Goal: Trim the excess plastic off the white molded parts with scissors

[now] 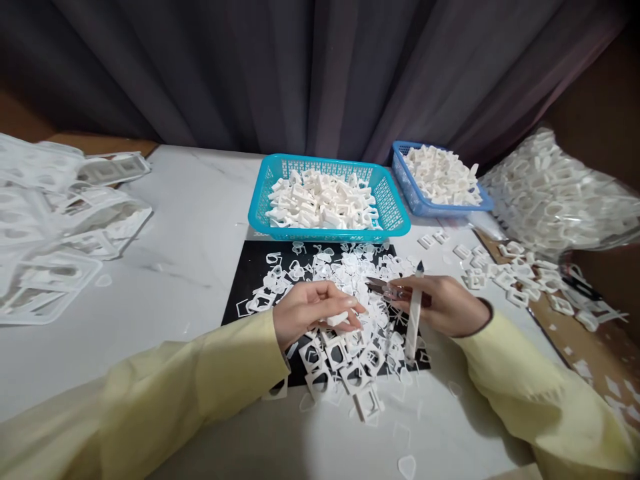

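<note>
Nearest to the person, a thin white scrap (407,467) lay flat on the white marbled table (200,400). A little farther, several square white frames with openings (355,377) lay in a loose group over the near edge of a black mat (253,270), and some of them passed beyond this edge.

Above the mat was the left hand (320,307), in a yellow sleeve. Its thumb and fingers were closed on a small white piece (337,319), which stayed over the heap of white scraps (360,267). The right hand (447,303) was just beside it, at the other side of the heap. Its fingers were bent around small pliers (384,289), whose tip pointed toward the left hand; how far the jaws were apart, one cannot tell. The same hand held also a white pen-like tool (414,320), nearly upright, with its dark tip up.

At the left lay big white moulded sheets (45,227), and at the right, loose white parts (520,277) were spread. Behind the mat stood a teal basket (330,234) and, farther to the right, a blue basket (440,211), both with white parts inside. A clear bag of white parts (560,193) leaned near the blue basket. A dark curtain (280,73) hung behind everything.
</note>
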The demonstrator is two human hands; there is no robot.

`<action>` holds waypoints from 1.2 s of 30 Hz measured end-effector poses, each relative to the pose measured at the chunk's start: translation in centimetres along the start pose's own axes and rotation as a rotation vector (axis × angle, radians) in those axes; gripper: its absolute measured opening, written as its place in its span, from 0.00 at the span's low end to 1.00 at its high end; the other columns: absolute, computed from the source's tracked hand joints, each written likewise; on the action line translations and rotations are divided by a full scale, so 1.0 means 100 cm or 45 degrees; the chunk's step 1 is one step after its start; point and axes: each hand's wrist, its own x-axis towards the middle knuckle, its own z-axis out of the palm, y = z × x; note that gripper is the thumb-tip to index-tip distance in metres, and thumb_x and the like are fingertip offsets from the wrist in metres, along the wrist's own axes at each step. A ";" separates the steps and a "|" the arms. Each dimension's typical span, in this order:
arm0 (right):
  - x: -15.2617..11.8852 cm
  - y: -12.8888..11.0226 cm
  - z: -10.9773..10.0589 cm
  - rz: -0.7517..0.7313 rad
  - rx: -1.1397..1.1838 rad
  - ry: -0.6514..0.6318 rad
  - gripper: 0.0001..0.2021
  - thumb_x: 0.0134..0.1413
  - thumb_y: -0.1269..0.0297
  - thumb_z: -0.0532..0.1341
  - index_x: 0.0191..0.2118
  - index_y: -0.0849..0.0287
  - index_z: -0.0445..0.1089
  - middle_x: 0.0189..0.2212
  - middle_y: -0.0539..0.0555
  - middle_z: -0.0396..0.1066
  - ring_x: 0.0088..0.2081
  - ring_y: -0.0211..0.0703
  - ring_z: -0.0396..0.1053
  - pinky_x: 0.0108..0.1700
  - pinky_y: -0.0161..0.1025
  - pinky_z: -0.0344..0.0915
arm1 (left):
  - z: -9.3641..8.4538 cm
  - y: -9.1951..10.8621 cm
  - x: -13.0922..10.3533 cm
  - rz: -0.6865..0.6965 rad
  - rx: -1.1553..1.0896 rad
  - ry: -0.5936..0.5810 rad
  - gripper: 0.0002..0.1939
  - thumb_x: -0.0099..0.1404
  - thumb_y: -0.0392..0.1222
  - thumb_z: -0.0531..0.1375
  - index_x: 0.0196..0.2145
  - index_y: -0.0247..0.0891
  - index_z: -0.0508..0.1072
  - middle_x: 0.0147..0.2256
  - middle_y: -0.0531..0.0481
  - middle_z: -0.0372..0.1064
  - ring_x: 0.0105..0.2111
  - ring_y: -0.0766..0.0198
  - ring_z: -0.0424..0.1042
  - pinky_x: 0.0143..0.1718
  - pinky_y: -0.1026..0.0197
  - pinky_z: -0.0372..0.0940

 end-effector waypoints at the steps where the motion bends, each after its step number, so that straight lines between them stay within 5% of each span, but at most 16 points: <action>1: 0.001 0.000 0.004 0.009 -0.002 0.005 0.09 0.49 0.65 0.62 0.38 0.61 0.72 0.26 0.53 0.76 0.23 0.39 0.72 0.25 0.32 0.66 | 0.000 0.000 0.000 0.006 0.005 0.010 0.10 0.57 0.40 0.62 0.25 0.32 0.67 0.36 0.42 0.74 0.35 0.60 0.75 0.40 0.54 0.67; 4: 0.003 0.000 0.007 0.035 0.003 0.040 0.08 0.48 0.65 0.62 0.35 0.62 0.72 0.23 0.54 0.75 0.21 0.40 0.72 0.24 0.33 0.65 | -0.001 0.000 0.002 0.044 0.005 0.002 0.09 0.55 0.36 0.64 0.26 0.32 0.65 0.41 0.40 0.72 0.41 0.56 0.74 0.47 0.51 0.63; 9: -0.001 -0.005 -0.019 0.085 0.098 0.140 0.09 0.53 0.61 0.59 0.36 0.62 0.71 0.22 0.52 0.73 0.19 0.36 0.68 0.22 0.32 0.62 | -0.001 0.000 0.003 0.121 -0.024 -0.004 0.14 0.51 0.27 0.65 0.28 0.35 0.62 0.46 0.39 0.69 0.51 0.52 0.68 0.51 0.51 0.59; 13: -0.003 -0.014 -0.028 0.160 0.244 0.328 0.10 0.54 0.58 0.59 0.38 0.60 0.66 0.25 0.51 0.71 0.23 0.35 0.67 0.24 0.31 0.63 | 0.002 0.003 0.002 0.067 -0.113 0.044 0.15 0.54 0.30 0.64 0.26 0.37 0.57 0.45 0.39 0.70 0.53 0.54 0.65 0.55 0.51 0.55; 16: -0.003 -0.023 -0.023 0.186 0.355 0.489 0.09 0.56 0.60 0.58 0.39 0.58 0.65 0.30 0.52 0.70 0.28 0.37 0.68 0.28 0.32 0.65 | 0.004 0.004 0.001 -0.025 -0.228 0.096 0.11 0.60 0.36 0.61 0.28 0.38 0.58 0.41 0.43 0.73 0.50 0.57 0.68 0.57 0.54 0.53; 20: -0.004 -0.038 -0.014 0.187 0.453 0.558 0.06 0.54 0.62 0.60 0.37 0.56 0.65 0.25 0.48 0.68 0.23 0.34 0.65 0.24 0.30 0.63 | 0.001 0.002 0.003 -0.032 -0.321 0.086 0.07 0.62 0.37 0.58 0.29 0.36 0.61 0.39 0.44 0.74 0.50 0.56 0.69 0.56 0.54 0.55; 36: -0.006 -0.042 0.013 -0.033 0.425 0.547 0.13 0.49 0.55 0.64 0.27 0.61 0.69 0.15 0.49 0.67 0.16 0.30 0.58 0.19 0.28 0.58 | -0.005 -0.004 0.004 0.092 -0.174 0.052 0.13 0.59 0.33 0.61 0.19 0.34 0.63 0.42 0.41 0.74 0.44 0.56 0.73 0.50 0.53 0.60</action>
